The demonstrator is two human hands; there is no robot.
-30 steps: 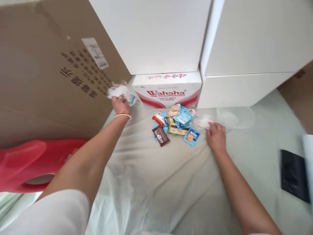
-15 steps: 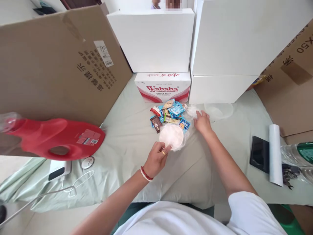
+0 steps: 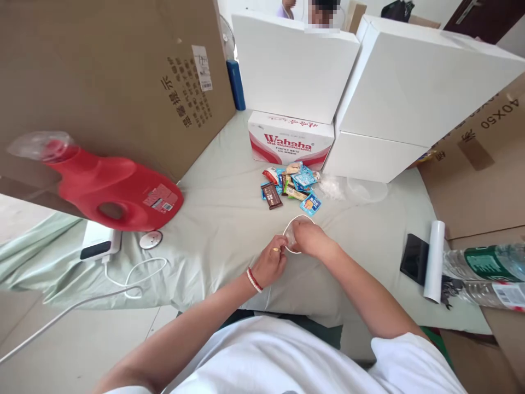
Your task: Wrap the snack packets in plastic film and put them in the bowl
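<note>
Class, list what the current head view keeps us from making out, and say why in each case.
All in the head view:
Inside of the bowl: mostly covered by the right hand.
Lower wrappers in the snack pile: hidden by those on top.
Fine print on the red jug's label: too small.
Far ends of the water bottles: cut off by the right edge.

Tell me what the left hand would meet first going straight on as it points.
The left hand would meet the white-rimmed cup first, which it appears to grip. Just beyond, the right hand seems to reach inside, though depth is unclear.
</note>
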